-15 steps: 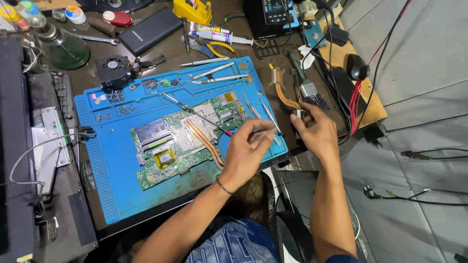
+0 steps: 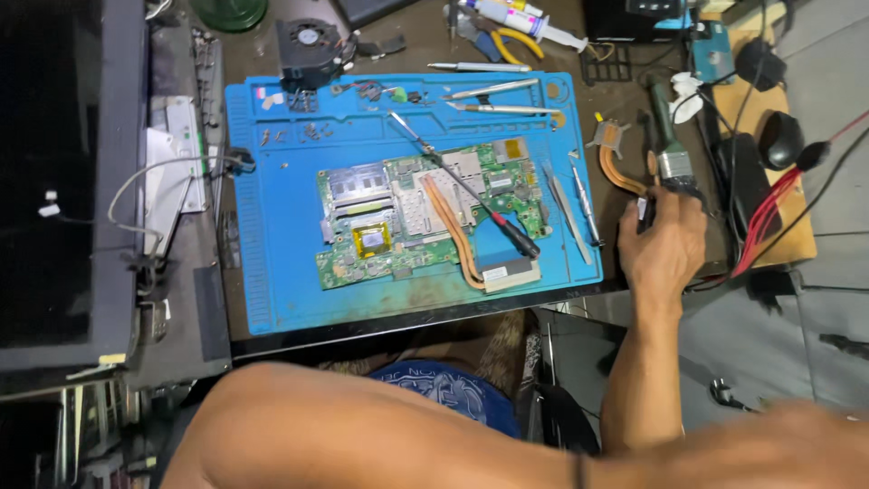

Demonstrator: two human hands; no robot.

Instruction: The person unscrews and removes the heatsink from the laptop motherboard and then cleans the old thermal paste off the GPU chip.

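1. The right hand [image 2: 665,243] is reaching over the right edge of the blue rubber work mat [image 2: 272,272]. Its fingers are closing around the lower end of a paint brush with a green handle and a silver metal band [image 2: 668,145].
2. The left hand is out of sight. Only the left arm [image 2: 380,435] is showing, lying across the bottom of the view, so I cannot tell if that hand is holding anything.
3. The brush is lying on the dark worktop [image 2: 262,54], just past the mat's right edge. It is pointing toward the far edge.
4. A curved copper pipe with a small metal plate [image 2: 615,158] is lying just beside the brush.
5. A green computer board [image 2: 425,213] is sitting in the middle of the mat.
6. A screwdriver with a black and red handle [image 2: 475,204] is lying slanted across the board.
7. Two thin metal tweezers [image 2: 575,204] are lying near the mat's right edge.
8. A small black fan [image 2: 310,50] is sitting at the mat's far edge.
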